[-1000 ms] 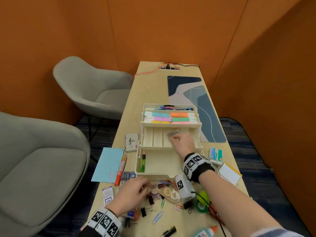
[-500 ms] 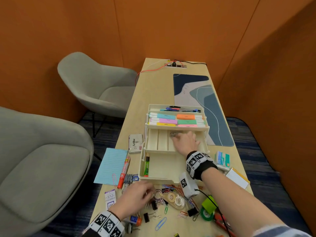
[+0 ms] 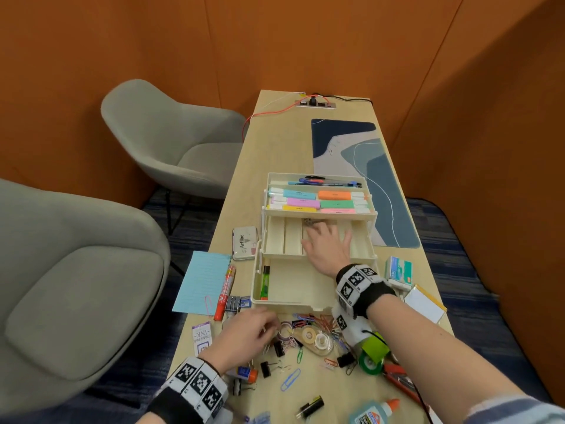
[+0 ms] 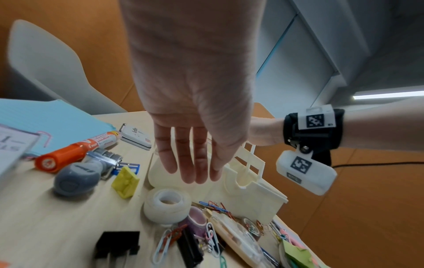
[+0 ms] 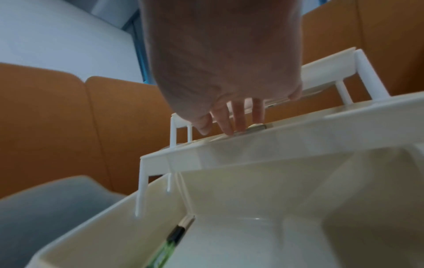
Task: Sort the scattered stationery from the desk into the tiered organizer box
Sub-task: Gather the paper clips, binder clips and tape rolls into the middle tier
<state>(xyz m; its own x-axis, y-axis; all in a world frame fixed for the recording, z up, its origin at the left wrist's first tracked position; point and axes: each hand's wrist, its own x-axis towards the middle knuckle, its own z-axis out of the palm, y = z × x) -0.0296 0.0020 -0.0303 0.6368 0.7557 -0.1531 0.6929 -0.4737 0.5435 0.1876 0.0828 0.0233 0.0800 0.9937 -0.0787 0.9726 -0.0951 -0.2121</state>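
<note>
Our right hand (image 3: 328, 246), fingers spread and released, leaves a small metal piece (image 3: 309, 222) in the organizer box's (image 3: 318, 298) middle tier; our left hand (image 3: 244, 335) hovers relaxed over the clips (image 3: 308, 321) on the near surface.

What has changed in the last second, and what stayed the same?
The right hand, which pinched a small metal item, has set it in the middle tray of the organizer and spread its fingers. The left hand stays at the clip pile, now open in the left wrist view. The highlighters are unchanged.
</note>
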